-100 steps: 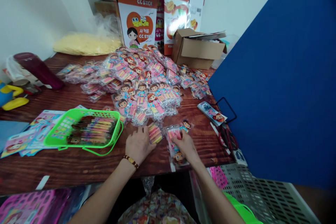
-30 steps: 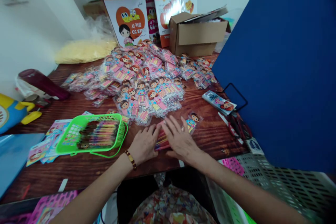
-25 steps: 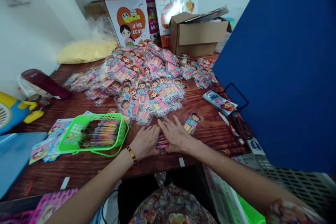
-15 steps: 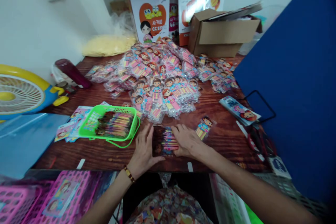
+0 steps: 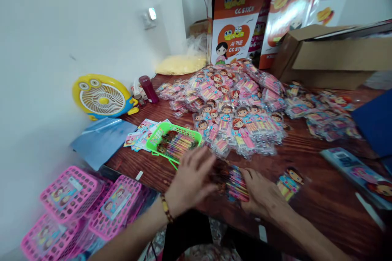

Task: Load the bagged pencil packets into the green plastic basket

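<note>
On the dark wood table lies a row of small flat packets (image 5: pixel 235 183), with coloured sticks in pink, purple and yellow showing. My right hand (image 5: pixel 260 189) grips its right end, fingers on the far side and thumb nearer me. My left hand (image 5: pixel 192 175), slightly blurred, hovers left of the row with fingers spread and nothing in them. Just beyond it stands a bright green basket (image 5: pixel 150 142) filled with similar packets. One single packet with a cartoon character (image 5: pixel 290 182) lies to the right of my right hand.
A large heap of packets (image 5: pixel 226 94) covers the table's back. Behind are printed cartons (image 5: pixel 232 28) and an open cardboard box (image 5: pixel 337 55). To the left are a yellow fan (image 5: pixel 104 98), a maroon bottle (image 5: pixel 149 89), printed cards (image 5: pixel 143 132) and pink baskets (image 5: pixel 72 191) below the table edge.
The view has turned left, bringing the whole fan and more pink baskets into sight. My left hand has lifted off the row's left side towards the green basket; my right hand stays on the row.
</note>
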### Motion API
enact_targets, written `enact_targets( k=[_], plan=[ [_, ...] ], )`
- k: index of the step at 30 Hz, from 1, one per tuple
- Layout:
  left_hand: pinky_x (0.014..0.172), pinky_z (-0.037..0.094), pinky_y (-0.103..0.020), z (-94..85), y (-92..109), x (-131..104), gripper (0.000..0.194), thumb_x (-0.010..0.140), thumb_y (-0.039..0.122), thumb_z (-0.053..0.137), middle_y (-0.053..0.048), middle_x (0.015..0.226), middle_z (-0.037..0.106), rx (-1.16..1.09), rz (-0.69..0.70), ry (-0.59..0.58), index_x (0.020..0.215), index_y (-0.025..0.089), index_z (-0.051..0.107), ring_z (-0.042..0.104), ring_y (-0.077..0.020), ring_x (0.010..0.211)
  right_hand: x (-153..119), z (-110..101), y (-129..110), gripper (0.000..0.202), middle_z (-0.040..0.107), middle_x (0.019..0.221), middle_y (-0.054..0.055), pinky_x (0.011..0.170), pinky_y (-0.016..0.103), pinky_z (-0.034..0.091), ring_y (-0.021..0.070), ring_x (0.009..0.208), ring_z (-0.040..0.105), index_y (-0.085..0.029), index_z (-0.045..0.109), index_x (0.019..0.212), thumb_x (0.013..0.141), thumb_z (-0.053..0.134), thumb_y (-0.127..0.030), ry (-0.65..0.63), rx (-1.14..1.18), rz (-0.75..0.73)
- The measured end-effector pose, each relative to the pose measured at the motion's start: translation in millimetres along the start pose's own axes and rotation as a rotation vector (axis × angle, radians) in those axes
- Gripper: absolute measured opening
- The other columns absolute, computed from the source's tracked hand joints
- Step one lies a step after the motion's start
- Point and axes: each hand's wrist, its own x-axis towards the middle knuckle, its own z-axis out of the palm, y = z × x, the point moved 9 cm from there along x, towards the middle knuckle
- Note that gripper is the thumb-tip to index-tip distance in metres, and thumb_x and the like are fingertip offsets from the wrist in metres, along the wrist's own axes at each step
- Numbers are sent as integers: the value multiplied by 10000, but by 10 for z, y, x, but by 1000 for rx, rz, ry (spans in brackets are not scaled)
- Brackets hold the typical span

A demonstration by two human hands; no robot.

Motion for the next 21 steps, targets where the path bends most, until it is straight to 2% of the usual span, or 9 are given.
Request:
enact_targets(
  k=[2, 3, 4, 6, 9, 12, 16, 18, 21],
  plan=[
    [1154, 236, -525, -381, -574, 163, 454, 959, 370, 457, -111, 1445, 439, 106, -136, 59, 1390, 231, 420, 289, -286, 1403, -21, -31, 16, 677, 579, 1179, 141, 829, 366, 435, 299, 1045, 577, -168, 482, 1269, 610, 607, -259, -20, 42, 26],
    [1157, 243, -499, -486, -905, 251, 430, 971, 343, 410, -123, 1416, 471, 131, -205, 33, 1370, 184, 443, 312, -270, 1392, -32, -48, 26, 688, 579, 1190, 140, 830, 365, 436, 301, 1062, 576, -166, 471, 1283, 616, 603, -270, -27, 68, 39],
    [1160, 244, -484, -514, -1239, 331, 454, 972, 315, 379, -143, 1431, 453, 153, -270, -46, 1389, 139, 413, 318, -262, 1389, -44, -67, 32, 695, 580, 1198, 137, 837, 363, 435, 299, 1078, 575, -163, 461, 1296, 625, 597, -279, -30, 96, 49],
    [1117, 329, -431, -509, -1727, 476, 449, 935, 271, 428, -163, 1390, 501, 139, -286, -154, 1349, 100, 464, 434, -257, 1311, -75, -111, 37, 698, 586, 1210, 132, 854, 358, 431, 292, 1096, 578, -155, 447, 1309, 638, 586, -289, -27, 149, 68],
    [987, 442, -320, -388, -2092, 561, 313, 894, 276, 509, -117, 1189, 646, 120, -279, -281, 1159, 153, 623, 593, -218, 1102, -147, -177, 60, 683, 618, 1177, 116, 843, 349, 429, 285, 1055, 606, -155, 452, 1302, 648, 584, -302, -30, 200, 122],
    [900, 457, -318, -363, -2169, 452, 222, 885, 309, 534, -105, 965, 692, 150, -345, -325, 950, 160, 685, 631, -226, 958, -225, -252, 136, 675, 660, 1058, 96, 785, 337, 437, 278, 950, 641, -162, 447, 1296, 658, 595, -326, -64, 233, 216],
    [807, 455, -372, -524, -2091, 32, 325, 871, 279, 520, -121, 842, 676, 176, -516, -315, 1122, 106, 633, 638, -276, 885, -225, -494, 255, 659, 677, 942, 70, 714, 315, 443, 263, 836, 657, -177, 439, 1273, 680, 623, -399, -38, 290, 313],
    [744, 459, -342, -543, -1953, -247, 403, 849, 249, 521, -106, 807, 677, 133, -580, -326, 1222, 107, 574, 647, -263, 819, -152, -660, 258, 687, 679, 935, 69, 710, 317, 448, 271, 840, 658, -185, 442, 1267, 673, 651, -459, -5, 325, 334],
    [655, 460, -276, -398, -1591, -641, 494, 862, 265, 490, -37, 744, 672, -17, -622, -328, 1340, 150, 446, 645, -201, 691, 31, -914, 91, 774, 677, 980, 89, 734, 331, 463, 284, 888, 650, -170, 442, 1288, 649, 683, -534, 30, 389, 316]
  ],
)
